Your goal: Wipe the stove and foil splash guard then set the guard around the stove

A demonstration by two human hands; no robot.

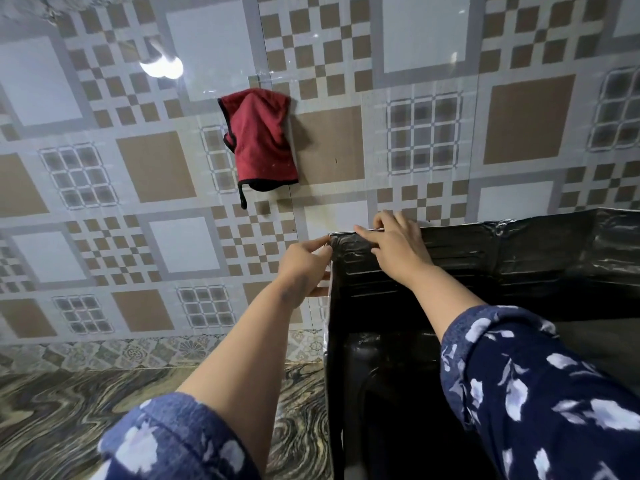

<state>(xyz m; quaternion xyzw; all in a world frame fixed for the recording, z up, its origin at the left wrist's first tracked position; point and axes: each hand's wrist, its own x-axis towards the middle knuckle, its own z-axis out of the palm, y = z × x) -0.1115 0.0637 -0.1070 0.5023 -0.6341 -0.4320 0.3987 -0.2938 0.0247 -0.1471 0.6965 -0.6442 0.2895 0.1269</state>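
Note:
The foil splash guard [519, 251] stands upright against the tiled wall, dark and creased, folded at its back left corner. My left hand [306, 263] pinches the guard's left vertical edge just below that corner. My right hand [394, 242] lies over the top edge at the same corner, fingers curled over the rim. The black stove [388, 386] sits inside the guard, mostly hidden by my right arm.
A red cloth [261, 143] hangs on the patterned tile wall [145, 168] above and to the left of the guard. The marbled counter [69, 410] stretches to the left of the stove.

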